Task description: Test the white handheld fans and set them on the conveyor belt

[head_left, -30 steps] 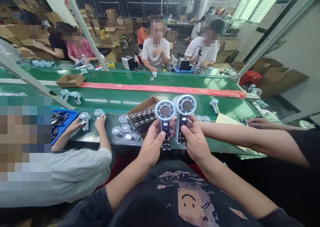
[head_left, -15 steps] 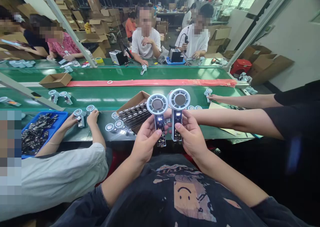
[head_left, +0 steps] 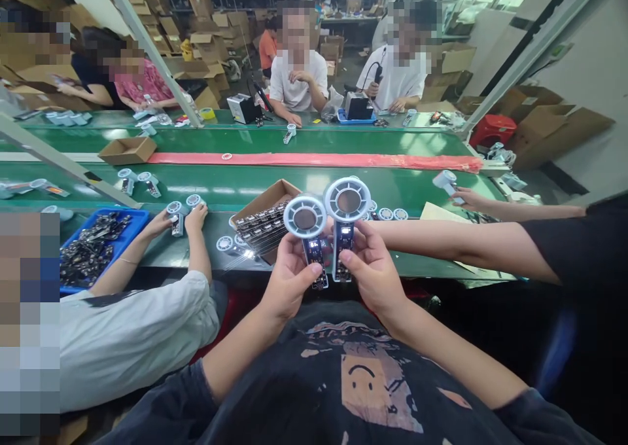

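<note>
My left hand [head_left: 288, 276] is closed round the handle of a light-blue handheld fan [head_left: 315, 252], its thumb lying on the bare circuit board. A second handheld fan [head_left: 345, 235] is gripped in my right hand [head_left: 375, 271], thumb also on the board. Both fans stand head up, side by side in front of my chest, with the left one tilted to the left. Small white displays glow on both boards. The fan heads overlap or nearly touch in view; the backs of the handles are hidden by my fingers.
Behind my hands a cardboard box [head_left: 267, 203] holds stacked circuit boards. A co-worker's arm [head_left: 466, 239] reaches across from the right. At left, another person's hands [head_left: 196, 216] handle fans beside a blue tray [head_left: 132, 226] of dark parts. Beyond runs a green conveyor [head_left: 206, 186].
The left fan has tilted further left and sits slightly lower against the right one. At right, the co-worker's hand has moved a fan rightward. The whole view has shifted a little.
</note>
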A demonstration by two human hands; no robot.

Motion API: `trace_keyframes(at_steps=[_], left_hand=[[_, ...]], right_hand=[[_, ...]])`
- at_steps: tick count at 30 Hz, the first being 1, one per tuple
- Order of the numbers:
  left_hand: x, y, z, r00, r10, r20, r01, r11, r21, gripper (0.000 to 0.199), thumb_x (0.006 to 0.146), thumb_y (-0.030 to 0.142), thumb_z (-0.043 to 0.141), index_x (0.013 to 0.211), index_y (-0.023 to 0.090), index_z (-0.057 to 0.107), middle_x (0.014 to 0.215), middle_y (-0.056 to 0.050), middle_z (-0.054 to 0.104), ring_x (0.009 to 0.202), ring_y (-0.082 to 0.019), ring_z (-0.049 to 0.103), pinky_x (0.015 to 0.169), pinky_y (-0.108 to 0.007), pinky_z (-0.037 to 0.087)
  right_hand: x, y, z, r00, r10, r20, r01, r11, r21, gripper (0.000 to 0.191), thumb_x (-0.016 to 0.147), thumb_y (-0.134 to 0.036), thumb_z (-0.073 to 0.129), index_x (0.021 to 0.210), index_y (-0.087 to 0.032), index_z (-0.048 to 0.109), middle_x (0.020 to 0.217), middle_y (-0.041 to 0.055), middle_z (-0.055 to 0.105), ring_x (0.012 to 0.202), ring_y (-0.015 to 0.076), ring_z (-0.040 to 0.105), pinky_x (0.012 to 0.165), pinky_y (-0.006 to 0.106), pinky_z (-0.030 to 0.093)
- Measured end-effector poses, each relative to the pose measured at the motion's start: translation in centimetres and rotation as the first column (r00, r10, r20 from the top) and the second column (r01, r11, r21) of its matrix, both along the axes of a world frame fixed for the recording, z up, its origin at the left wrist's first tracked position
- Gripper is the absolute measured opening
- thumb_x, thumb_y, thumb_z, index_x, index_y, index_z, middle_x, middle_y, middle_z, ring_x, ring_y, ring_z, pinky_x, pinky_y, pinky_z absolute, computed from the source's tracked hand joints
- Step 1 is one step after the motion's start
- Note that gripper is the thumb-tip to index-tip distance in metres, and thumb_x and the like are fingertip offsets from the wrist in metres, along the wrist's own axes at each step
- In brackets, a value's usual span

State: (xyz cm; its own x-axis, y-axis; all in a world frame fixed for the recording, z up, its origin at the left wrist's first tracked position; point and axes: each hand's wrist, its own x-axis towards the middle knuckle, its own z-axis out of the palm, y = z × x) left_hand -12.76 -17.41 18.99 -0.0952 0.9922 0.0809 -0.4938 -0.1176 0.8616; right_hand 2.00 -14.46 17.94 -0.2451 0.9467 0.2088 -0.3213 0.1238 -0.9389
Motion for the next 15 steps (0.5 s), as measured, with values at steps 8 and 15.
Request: trace_keyframes(at_steps=[8,15], left_hand=[[-5.3,-4.3,-2.5,0.996,0.091,0.012,-0.086,0.976,-0.201,0.062,0.058,0.047,0.096,0.104,0.019,0.067,0.084,-0.006,0.077,0.07,-0.024,0.074,0.06,-0.032,0.06],[-8.2,-10.2,-5.0,0.968,0.25,-0.028,-0.249,0.938,-0.24,0.067,0.049,0.066,0.093,0.087,0.013,0.076,0.071,-0.011,0.074,0.061,-0.021,0.067,0.054,-0.027,0.048]], right_hand=[[-1.1,7.0,4.0,0.857,0.262,0.444,-0.383,0.9,0.209,0.043,0.08,-0.051,0.082,0.118,-0.033,0.075,0.152,0.0062,0.052,0.138,0.0351,0.051,0.12,0.062,0.033],[-10.4,23.4,-0.4,0.574,0.631,0.522,-0.365,0.768,-0.526,0.055,0.087,-0.06,0.066,0.119,-0.015,0.065,0.124,0.0212,0.069,0.113,0.0418,0.068,0.099,0.075,0.045]])
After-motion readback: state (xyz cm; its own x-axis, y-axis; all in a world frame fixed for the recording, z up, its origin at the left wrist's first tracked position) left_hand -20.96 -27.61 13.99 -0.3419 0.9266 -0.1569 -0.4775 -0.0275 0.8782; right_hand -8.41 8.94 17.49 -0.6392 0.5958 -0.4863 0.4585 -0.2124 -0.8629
